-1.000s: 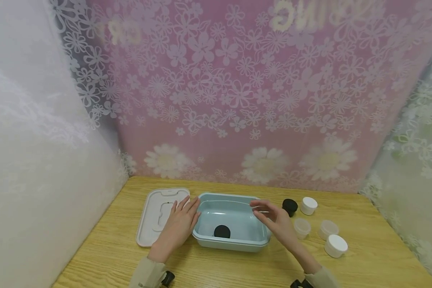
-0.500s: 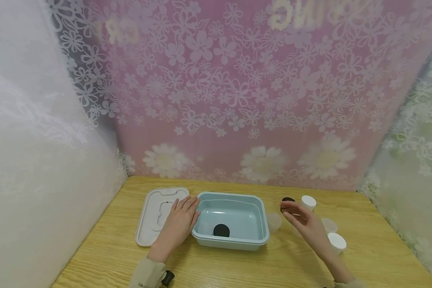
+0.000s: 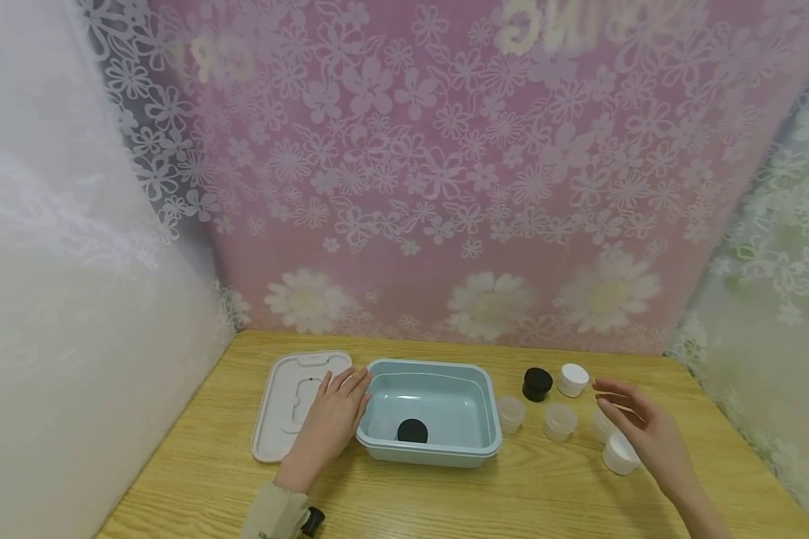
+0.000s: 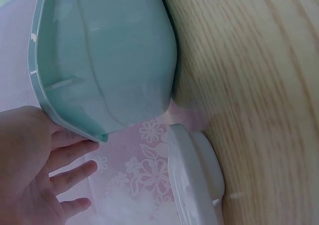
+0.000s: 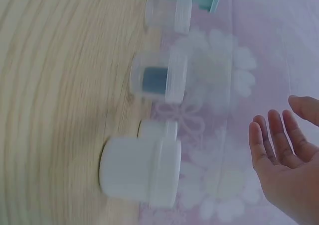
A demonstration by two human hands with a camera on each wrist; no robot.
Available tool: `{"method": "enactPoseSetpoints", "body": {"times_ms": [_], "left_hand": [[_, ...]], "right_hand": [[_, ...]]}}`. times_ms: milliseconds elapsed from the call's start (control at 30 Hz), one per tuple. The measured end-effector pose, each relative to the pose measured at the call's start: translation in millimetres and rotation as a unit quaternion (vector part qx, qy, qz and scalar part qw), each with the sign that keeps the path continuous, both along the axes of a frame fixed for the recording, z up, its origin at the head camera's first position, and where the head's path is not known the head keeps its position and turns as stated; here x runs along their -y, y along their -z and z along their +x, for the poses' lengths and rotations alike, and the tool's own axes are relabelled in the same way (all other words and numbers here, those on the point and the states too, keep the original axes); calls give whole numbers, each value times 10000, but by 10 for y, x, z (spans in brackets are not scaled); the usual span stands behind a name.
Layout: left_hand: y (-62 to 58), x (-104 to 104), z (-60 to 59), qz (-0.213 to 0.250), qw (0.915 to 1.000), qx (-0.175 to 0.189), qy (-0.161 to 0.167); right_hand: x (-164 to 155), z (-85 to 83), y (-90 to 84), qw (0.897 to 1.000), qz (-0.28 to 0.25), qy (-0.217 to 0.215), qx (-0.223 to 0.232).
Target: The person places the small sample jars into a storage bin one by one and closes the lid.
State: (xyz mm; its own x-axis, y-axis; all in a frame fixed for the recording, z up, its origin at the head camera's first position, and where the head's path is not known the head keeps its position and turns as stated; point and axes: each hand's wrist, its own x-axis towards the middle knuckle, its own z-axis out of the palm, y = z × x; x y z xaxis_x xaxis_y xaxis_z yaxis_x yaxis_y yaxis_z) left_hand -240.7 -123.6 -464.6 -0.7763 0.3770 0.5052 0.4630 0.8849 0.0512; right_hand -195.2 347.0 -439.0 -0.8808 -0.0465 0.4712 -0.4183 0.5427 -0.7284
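Note:
My left hand point(image 3: 337, 412) touches the left rim of a light blue rectangular tub point(image 3: 438, 445); in the left wrist view its fingers point(image 4: 75, 177) are extended and spread. Inside the tub, near its front wall, lies a black-topped round jar point(image 3: 413, 430). Above the jars on the right hovers my right hand point(image 3: 647, 434), its fingers gently bent and nothing held. The hand partly covers a white jar point(image 3: 619, 455) and a clear jar point(image 3: 603, 424). In the right wrist view, the hand point(image 5: 291, 160) is apart from the white jar point(image 5: 134, 170).
Left of the tub lies a pale flat lid point(image 3: 279, 419), partly under the left forearm. Beside the tub's right end are a clear jar point(image 3: 510, 414) and another clear jar point(image 3: 559, 422). Behind them stand a black jar point(image 3: 537, 384) and a white jar point(image 3: 572, 380).
My right hand has moved rightward, from over the tub's right end past the black jar to above the white and clear jars. My left hand stays at the rim.

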Motion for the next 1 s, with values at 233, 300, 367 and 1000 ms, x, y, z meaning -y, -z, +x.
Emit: {"method": "enactPoseSetpoints", "body": {"times_ms": [233, 300, 367, 1000], "left_hand": [[-10, -5, 6, 44, 10000, 4, 3], [-16, -5, 8, 72, 10000, 19, 9], [-22, -5, 9, 94, 9999, 33, 11], [1, -7, 7, 161, 9999, 19, 40]], "right_hand": [[-335, 81, 22, 9992, 253, 225, 223], [-414, 93, 44, 9989, 286, 203, 314], [-479, 103, 68, 9983, 305, 168, 461], [-694, 133, 307, 9860, 788, -3, 1472]]}}
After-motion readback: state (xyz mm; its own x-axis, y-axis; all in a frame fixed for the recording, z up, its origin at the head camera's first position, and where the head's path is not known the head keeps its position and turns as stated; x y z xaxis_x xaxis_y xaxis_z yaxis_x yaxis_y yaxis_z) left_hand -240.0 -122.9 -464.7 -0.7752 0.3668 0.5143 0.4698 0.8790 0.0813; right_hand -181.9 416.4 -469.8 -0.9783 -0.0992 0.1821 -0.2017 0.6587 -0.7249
